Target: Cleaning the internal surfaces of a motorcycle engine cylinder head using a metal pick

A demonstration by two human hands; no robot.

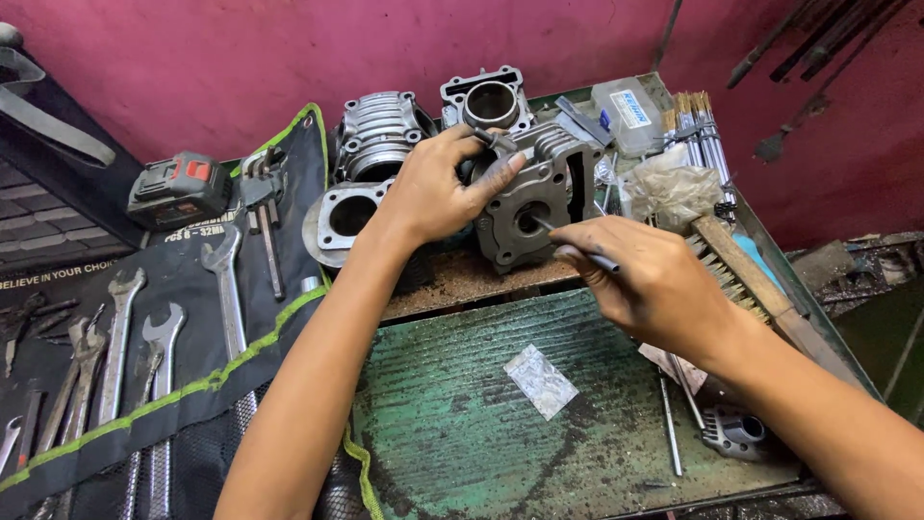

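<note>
Our left hand (pixel 433 193) clamps the engine cylinder (pixel 534 197) near the bench's (pixel 462 414) far edge, while our right hand (pixel 645 279) pinches a thin rod (pixel 577 247) pointing into its bore.

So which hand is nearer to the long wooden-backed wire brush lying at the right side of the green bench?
Right. The right hand holds a thin metal rod just left of the wooden-backed wire brush, nearly touching it. The left hand grips the grey finned engine cylinder, farther away.

Engine cylinder (pixel 534 197) stands on the workbench (pixel 462 424), spanners (pixel 144 356) left, wire brush (pixel 746 279) right.
</note>
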